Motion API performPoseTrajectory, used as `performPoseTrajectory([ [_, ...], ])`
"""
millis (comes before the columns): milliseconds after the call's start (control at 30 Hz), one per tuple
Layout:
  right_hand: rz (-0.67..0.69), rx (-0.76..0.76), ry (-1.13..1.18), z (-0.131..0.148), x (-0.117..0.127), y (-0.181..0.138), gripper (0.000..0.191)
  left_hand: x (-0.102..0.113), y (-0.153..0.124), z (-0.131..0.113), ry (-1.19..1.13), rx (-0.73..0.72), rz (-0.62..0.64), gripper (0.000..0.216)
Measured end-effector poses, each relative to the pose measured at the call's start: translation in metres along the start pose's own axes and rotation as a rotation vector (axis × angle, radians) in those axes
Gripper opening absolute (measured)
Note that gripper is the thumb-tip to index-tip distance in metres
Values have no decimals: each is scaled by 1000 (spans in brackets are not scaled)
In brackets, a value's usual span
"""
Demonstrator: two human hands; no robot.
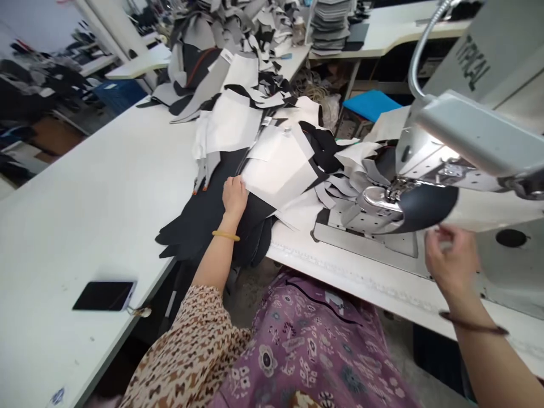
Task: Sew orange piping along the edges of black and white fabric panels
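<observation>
My left hand (pixel 233 195) reaches out to a heap of cut black and white fabric pieces (pixel 255 153) on the white table (pixel 106 187). Its fingers curl onto the edge of a white piece (pixel 280 170) lying over black ones. My right hand (pixel 450 260) is near the sewing machine (pixel 476 130), fingers pinched on the edge of a black and white curved piece (pixel 429 207) that sits under the machine's needle area (pixel 382 195).
A black phone (pixel 104 296) lies on the table near its front edge. More fabric piles (pixel 221 51) and a grey stack (pixel 329 22) stand at the back. A blue sheet (pixel 372 103) lies under a far table. The machine's lamp (pixel 480 136) hangs over the work.
</observation>
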State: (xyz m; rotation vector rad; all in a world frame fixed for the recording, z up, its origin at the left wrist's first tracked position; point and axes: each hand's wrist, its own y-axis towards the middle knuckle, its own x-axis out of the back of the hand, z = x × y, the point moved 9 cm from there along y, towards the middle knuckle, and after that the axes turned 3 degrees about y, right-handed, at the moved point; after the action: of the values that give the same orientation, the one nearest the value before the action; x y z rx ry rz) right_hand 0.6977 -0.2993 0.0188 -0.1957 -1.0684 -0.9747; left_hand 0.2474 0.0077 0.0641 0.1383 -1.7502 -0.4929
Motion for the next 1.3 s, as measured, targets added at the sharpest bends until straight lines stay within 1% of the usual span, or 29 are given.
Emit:
performPoseTrajectory([
  [67, 90, -47, -73, -21, -8, -32, 48, 11, 10, 12, -4, 90, -31, 33],
  [100, 181, -60, -104, -31, -15, -48, 48, 14, 15, 18, -1, 118, -27, 33],
  [167, 309, -111, -79, -51, -25, -79, 46, 13, 22, 23, 39, 106, 47, 36],
  [233, 333, -177, -41, -68, -26, -103, 43, 7, 22, 19, 95, 35, 152, 42],
  [300, 355, -200, -8, -75, -31, -119, 43, 5, 15, 9, 146, -59, 198, 46],
  [367, 385, -193, 20, -74, -39, -129, 45, 6, 4, -3, 184, -132, 197, 48],
  [433, 413, -172, 56, -69, -48, -135, 48, 8, -7, -11, 190, -165, 192, 44],
  [467, 427, -164, 77, -66, -52, -137, 49, 9, -11, -13, 165, -165, 194, 38],
  [533, 468, -138, 121, -57, -59, -141, 50, 9, -15, -15, 74, -162, 216, 26],
  [633, 537, -93, 178, -37, -67, -149, 51, 10, -13, -22, -52, -168, 252, 28],
  [700, 603, -102, 249, -18, -74, -158, 52, 11, -15, -33, -137, -160, 271, 26],
  [767, 725, -183, 399, 7, -89, -172, 54, 8, -26, -55, -262, -172, 307, 20],
  [800, 812, -237, 516, 24, -98, -181, 57, 5, -36, -72, -334, -189, 331, 15],
  [833, 898, -306, 671, 44, -108, -190, 61, 2, -48, -90, -424, -195, 351, 13],
  [867, 977, -379, 850, 65, -116, -198, 66, -2, -62, -107, -501, -183, 358, 15],
  [900, 1026, -456, 994, 84, -122, -204, 69, -7, -75, -122, -627, -132, 368, 18],
  [933, 1024, -544, 1107, 98, -126, -205, 70, -17, -90, -129, -1041, 75, 399, 14],
  [967, 992, -643, 1163, 104, -128, -204, 71, -29, -106, -133, -1425, 343, 376, 15],
  [1033, 916, -788, 1158, 102, -124, -197, 69, -42, -131, -150, -1604, 486, 365, 22],
  [1067, 896, -829, 1114, 96, -118, -192, 67, -47, -139, -154, -1658, 547, 364, 26],
  [1100, 902, -834, 1049, 87, -108, -186, 65, -51, -144, -156, -1672, 576, 378, 30],
  [1133, 932, -822, 972, 76, -96, -180, 63, -56, -147, -154, -1698, 616, 397, 35],
  [1200, 1042, -729, 725, 45, -66, -170, 59, -66, -147, -143, -1727, 682, 450, 44],
  [1267, 1189, -651, 454, 3, -35, -168, 46, -76, -142, -127, -1714, 715, 479, 51],
  [1300, 1261, -631, 374, -19, -21, -170, 43, -80, -138, -118, -1693, 719, 483, 53],
])
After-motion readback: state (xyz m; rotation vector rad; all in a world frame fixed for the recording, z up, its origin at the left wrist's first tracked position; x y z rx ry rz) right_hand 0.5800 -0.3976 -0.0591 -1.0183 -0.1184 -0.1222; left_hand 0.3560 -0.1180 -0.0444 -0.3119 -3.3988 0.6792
